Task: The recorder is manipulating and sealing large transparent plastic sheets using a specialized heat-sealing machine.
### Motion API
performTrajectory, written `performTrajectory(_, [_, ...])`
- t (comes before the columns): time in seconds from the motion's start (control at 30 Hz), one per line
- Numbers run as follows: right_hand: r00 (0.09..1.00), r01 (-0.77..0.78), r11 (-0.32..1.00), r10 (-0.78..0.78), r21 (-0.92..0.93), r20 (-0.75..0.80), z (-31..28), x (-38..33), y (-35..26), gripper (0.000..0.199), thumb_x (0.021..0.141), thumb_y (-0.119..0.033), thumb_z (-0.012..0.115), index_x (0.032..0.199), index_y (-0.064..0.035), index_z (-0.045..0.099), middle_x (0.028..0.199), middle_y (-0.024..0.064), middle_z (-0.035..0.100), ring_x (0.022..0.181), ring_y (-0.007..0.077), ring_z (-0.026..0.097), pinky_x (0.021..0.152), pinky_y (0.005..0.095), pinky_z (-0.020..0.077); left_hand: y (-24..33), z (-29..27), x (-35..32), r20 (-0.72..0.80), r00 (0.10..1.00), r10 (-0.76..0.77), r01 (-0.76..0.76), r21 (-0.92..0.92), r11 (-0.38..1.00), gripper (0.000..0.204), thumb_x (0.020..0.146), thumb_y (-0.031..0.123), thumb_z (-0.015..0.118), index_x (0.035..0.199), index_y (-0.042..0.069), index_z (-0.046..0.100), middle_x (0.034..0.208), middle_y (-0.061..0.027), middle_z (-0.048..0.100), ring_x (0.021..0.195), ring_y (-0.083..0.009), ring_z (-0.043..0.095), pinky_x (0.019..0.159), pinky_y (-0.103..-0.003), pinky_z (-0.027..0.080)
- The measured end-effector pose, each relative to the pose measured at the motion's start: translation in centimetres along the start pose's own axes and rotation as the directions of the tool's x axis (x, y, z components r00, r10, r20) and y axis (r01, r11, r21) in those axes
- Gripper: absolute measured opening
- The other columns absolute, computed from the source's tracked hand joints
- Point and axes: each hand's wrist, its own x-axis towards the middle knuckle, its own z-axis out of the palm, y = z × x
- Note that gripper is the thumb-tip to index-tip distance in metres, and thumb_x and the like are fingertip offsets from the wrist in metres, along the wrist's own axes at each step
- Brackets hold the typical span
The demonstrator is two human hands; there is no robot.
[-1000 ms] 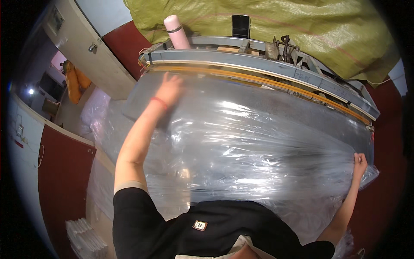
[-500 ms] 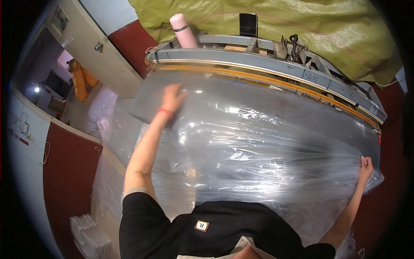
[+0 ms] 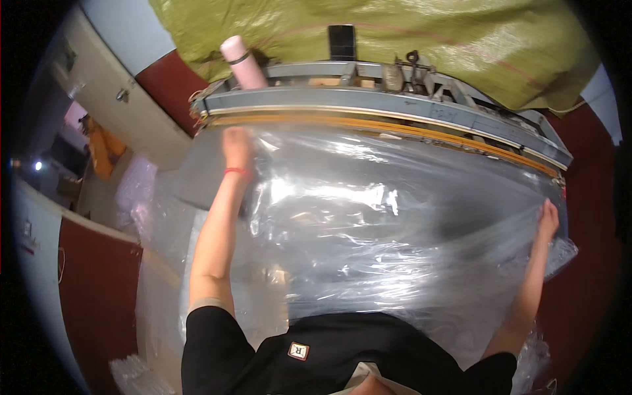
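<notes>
A wide clear plastic sheet (image 3: pixel 368 217) lies wrinkled and shiny over a grey tabletop (image 3: pixel 204 158) in front of me. My left hand (image 3: pixel 237 148) is closed on the sheet's far left part, close to the orange strip (image 3: pixel 329 122) of a long grey metal bar (image 3: pixel 296 100); its fingers are slightly blurred. At the far right, the fingers of my right hand (image 3: pixel 548 218) pinch the sheet's right edge. Folds run across the sheet toward that hand. Between my hands the film is spread out, and its near part falls toward my body.
On the frame behind the bar stand a pink bottle (image 3: pixel 243 64) and metal clamp parts (image 3: pixel 413 72). A dark phone-like slab (image 3: pixel 342 43) leans against a yellow-green tarp (image 3: pixel 461 39). More plastic film (image 3: pixel 141 191) and a door (image 3: pixel 125 99) are at left; stacked clear bags (image 3: pixel 135 375) sit lower left.
My left hand has moved toward the bar and closed on the sheet. My right hand has gone a little farther away, still pinching. The sheet's far edge now reaches nearer the bar.
</notes>
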Motion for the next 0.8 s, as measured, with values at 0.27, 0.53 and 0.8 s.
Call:
performTrajectory(0.27, [0.941, 0.337, 0.940, -0.337, -0.052, -0.006, 11.7, 3.5, 0.1, 0.018, 0.080, -0.020, 0.058, 0.082, -0.0026, 0.054, 0.069, -0.0015, 0.051, 0.063, 0.0052, 0.044, 0.057, 0.0188, 0.0356, -6.1, 0.8, 7.5, -0.151, 0.972, 0.180, -0.142, 0.231, 0.963, 0.015, 0.077, 0.016, 0.052, 0.074, 0.001, 0.052, 0.064, -0.0037, 0.052, 0.059, -0.0121, 0.048, 0.057, -0.026, 0.041])
performTrajectory(0.53, [0.949, 0.308, 0.951, -0.310, -0.042, -0.056, 12.7, 4.1, -0.4, 0.016, 0.079, -0.015, 0.058, 0.080, -0.0017, 0.050, 0.071, -0.0004, 0.052, 0.066, 0.0061, 0.046, 0.060, 0.0190, 0.0370, -5.4, 0.7, 7.8, -0.239, 0.962, 0.133, -0.091, 0.182, 0.979, 0.014, 0.072, 0.013, 0.058, 0.075, 0.001, 0.052, 0.069, -0.0060, 0.055, 0.063, -0.0130, 0.051, 0.060, -0.025, 0.042])
performTrajectory(0.8, [0.963, 0.205, 0.974, -0.219, -0.100, -0.158, 12.0, 3.6, -3.9, 0.018, 0.076, -0.020, 0.056, 0.083, -0.0033, 0.052, 0.073, 0.0019, 0.052, 0.064, 0.0089, 0.047, 0.060, 0.0213, 0.0393, -4.5, 1.1, 8.3, -0.469, 0.848, 0.246, -0.053, 0.387, 0.921, 0.020, 0.074, 0.015, 0.048, 0.082, -0.003, 0.049, 0.076, -0.0141, 0.054, 0.073, -0.0247, 0.052, 0.072, -0.033, 0.042])
